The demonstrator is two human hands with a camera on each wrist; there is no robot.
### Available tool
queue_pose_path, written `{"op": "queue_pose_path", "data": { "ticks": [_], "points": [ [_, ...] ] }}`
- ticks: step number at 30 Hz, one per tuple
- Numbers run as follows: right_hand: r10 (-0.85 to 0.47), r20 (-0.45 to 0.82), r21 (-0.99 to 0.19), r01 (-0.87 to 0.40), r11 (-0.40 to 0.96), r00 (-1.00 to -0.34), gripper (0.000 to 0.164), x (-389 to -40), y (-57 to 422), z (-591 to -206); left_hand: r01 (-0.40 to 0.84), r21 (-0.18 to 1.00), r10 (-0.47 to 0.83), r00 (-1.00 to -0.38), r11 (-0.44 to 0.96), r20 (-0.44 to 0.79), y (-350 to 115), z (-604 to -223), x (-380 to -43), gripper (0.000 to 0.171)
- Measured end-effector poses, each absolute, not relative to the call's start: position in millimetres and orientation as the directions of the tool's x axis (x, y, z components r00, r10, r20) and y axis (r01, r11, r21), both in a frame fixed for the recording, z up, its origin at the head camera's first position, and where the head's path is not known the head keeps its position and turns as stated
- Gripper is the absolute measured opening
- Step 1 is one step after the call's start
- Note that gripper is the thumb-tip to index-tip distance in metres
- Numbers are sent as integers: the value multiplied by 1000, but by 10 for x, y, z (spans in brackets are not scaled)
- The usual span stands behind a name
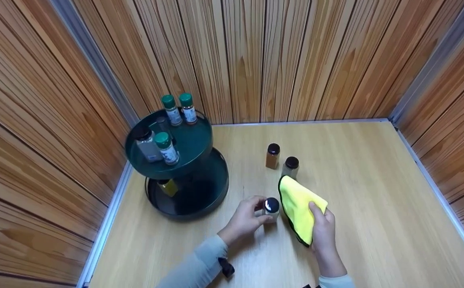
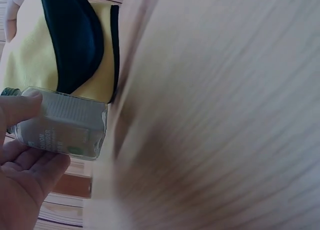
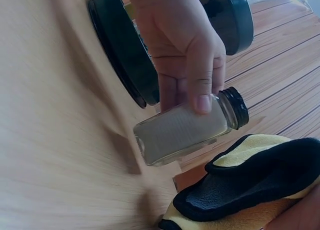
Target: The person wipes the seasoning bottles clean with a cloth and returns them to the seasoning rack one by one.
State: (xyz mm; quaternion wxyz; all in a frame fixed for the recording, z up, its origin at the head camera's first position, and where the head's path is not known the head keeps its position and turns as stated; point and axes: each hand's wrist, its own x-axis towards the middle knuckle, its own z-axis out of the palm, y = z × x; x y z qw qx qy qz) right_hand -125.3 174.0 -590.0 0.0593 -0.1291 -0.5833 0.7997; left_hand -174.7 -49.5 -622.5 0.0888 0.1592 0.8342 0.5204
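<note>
My left hand [image 1: 246, 219] grips a square glass spice jar [image 1: 272, 206] with a black cap, thumb on one side and fingers on the other. In the left wrist view the jar [image 2: 70, 122] holds pale powder, and its printed label includes the word "powder". It stands nearly upright, its base close over the tabletop [image 1: 376, 192]. My right hand [image 1: 324, 232] holds a folded yellow cloth [image 1: 302, 208] with black edging, thumb on top. The cloth hangs just right of the jar; its dark lining [image 3: 225, 190] shows in the right wrist view.
Behind the cloth stand two more black-capped jars, one brown [image 1: 272, 157] and one greyish [image 1: 291, 166]. At left is a dark green two-tier round rack [image 1: 193, 140] with several jars, some green-capped [image 1: 168, 149]. Wood-panelled walls [image 1: 244, 60] enclose the table.
</note>
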Motion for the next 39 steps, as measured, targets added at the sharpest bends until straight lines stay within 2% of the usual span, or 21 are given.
{"op": "queue_pose_path", "data": {
  "ticks": [20,24,29,33,35,37,39],
  "points": [
    [236,-128,-959,59,-276,-963,34,-1240,1661,-5937,72,926,353,-933,371,-69,-529,-6368,-1727,45],
    [221,-164,-955,99,-279,-961,34,-1277,1603,-5925,60,928,365,-927,368,-85,-530,-6352,-1740,48],
    [163,-217,-960,181,-213,-962,31,-1336,1471,-5903,33,931,349,-932,362,-103,-519,-6366,-1747,47],
    [151,-201,-979,192,-73,-968,30,-1392,1300,-5854,12,947,320,-942,321,-97,-516,-6411,-1740,46],
    [143,-148,-986,157,52,-979,30,-1396,1220,-5842,17,949,308,-947,315,-86,-510,-6431,-1733,45],
    [104,-29,-969,54,242,-994,33,-1386,1151,-5858,38,946,308,-949,322,-66,-505,-6444,-1734,44],
    [13,132,-883,-111,455,-991,37,-1364,1106,-5901,79,938,307,-951,337,-30,-502,-6450,-1749,47]
  ]
}}
